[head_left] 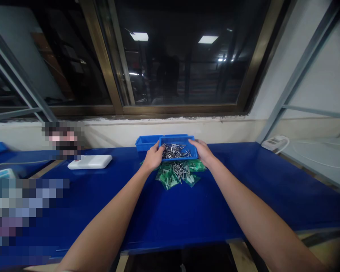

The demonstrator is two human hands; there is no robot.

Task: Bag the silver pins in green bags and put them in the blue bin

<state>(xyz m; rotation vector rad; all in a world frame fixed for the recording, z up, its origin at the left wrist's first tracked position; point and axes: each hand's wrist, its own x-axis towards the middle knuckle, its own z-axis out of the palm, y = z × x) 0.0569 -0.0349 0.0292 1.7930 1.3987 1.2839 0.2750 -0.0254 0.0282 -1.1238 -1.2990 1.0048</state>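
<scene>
Both my hands grip a small blue plastic tray [193, 152] full of metal screws [175, 150], tilted toward me over the blue table. My left hand [153, 156] holds its left side, my right hand [202, 150] its right side, fingers wrapped round the rim. Below the tray's front edge a heap of screws [180, 168] lies on top of a pile of small green plastic parts [170, 179] on the table.
A second blue tray [146, 142] stands behind, to the left. A flat white device [90, 161] lies on the blue table [187, 211] at left, a white box with cable [275, 142] at right. A window and wall run along the back.
</scene>
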